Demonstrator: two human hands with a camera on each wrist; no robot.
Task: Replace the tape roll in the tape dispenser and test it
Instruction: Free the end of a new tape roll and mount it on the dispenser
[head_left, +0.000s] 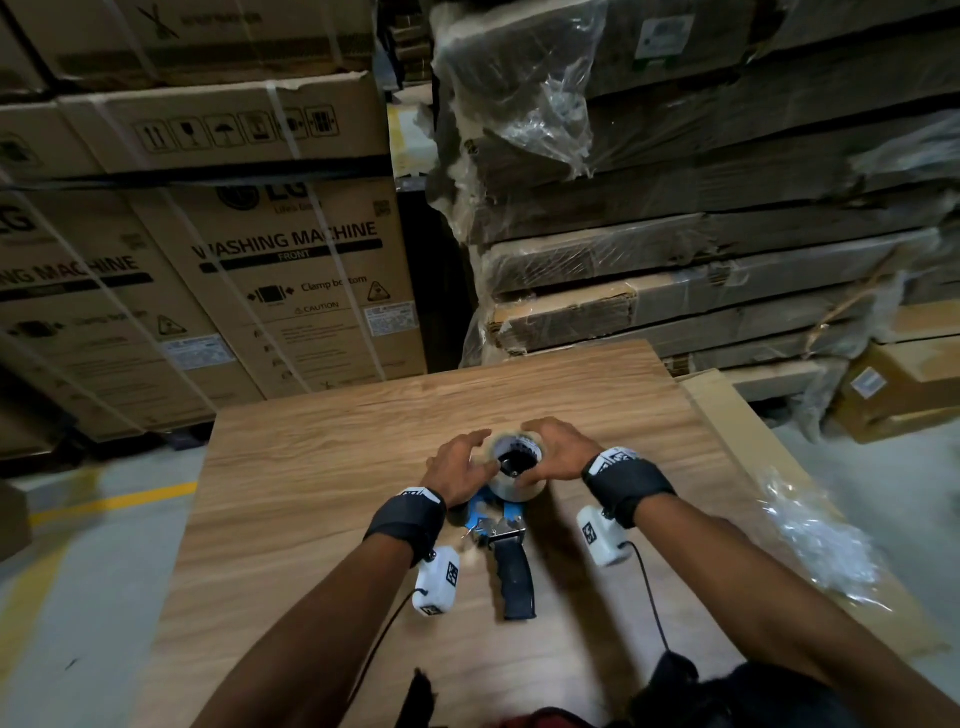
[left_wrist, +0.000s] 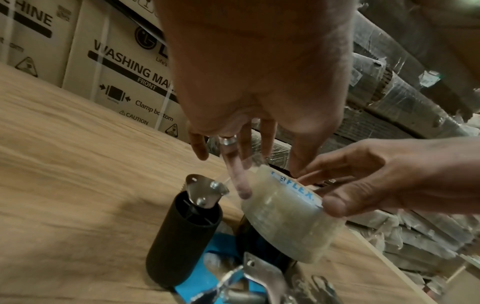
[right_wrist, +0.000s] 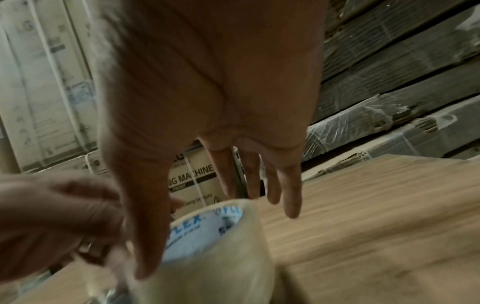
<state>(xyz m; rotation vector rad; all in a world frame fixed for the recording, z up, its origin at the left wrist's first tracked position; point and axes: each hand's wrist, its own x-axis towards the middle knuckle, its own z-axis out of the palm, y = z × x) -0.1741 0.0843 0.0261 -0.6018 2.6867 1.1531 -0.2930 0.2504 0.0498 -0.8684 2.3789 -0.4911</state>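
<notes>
A clear tape roll (head_left: 515, 491) (left_wrist: 285, 222) (right_wrist: 215, 257) with a blue-printed core sits on the hub of the tape dispenser (head_left: 514, 571) (left_wrist: 215, 244). The dispenser lies flat on the wooden table (head_left: 311, 493), black handle toward me. My right hand (head_left: 558, 452) (left_wrist: 389, 174) (right_wrist: 207, 92) grips the roll from the right, thumb on the near rim and fingers over the far rim. My left hand (head_left: 460, 465) (left_wrist: 259, 82) (right_wrist: 52, 209) is at the roll's left with its fingers spread, one fingertip (left_wrist: 242, 189) touching the roll's side. The hub is mostly hidden by the roll.
Stacked washing machine cartons (head_left: 291, 270) stand beyond the table's far left. Plastic-wrapped flat cartons (head_left: 701, 234) are piled at the far right. Crumpled clear wrap (head_left: 815, 540) lies off the table's right edge. The dispenser's black roller (left_wrist: 182, 236) stands upright beside the roll.
</notes>
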